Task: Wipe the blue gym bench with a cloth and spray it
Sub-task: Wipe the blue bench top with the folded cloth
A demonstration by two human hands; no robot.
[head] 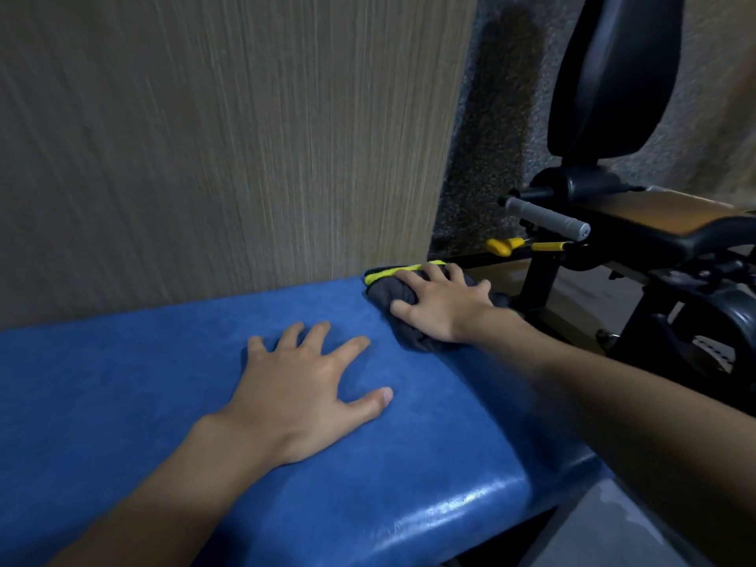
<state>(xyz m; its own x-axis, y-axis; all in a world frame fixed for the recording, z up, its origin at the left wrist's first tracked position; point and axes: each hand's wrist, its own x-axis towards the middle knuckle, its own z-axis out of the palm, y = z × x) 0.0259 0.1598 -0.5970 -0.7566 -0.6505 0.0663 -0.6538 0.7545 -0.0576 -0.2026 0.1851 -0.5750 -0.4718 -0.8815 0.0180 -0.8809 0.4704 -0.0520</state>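
Your left hand (307, 386) lies flat on the blue bench (163, 382) at the centre of the frame, palm down, fingers spread and straight, holding nothing. Your right hand (439, 304) is just right of centre and a little higher. It presses down on a bunched dark grey cloth (382, 294) with a yellow edge; the fingers are spread over the top of it and the thumb lies along its left side, so the hand rests on the cloth and does not clench it. The cloth sits at the bench's far right corner, touching the padding. The bench runs from the lower left to the lower right of the frame, against a wood-grain wall (204, 137). At the upper right stands a black exercise machine (613, 75) with a grey handle (548, 218) and a yellow lever (501, 246), apart from the bench.
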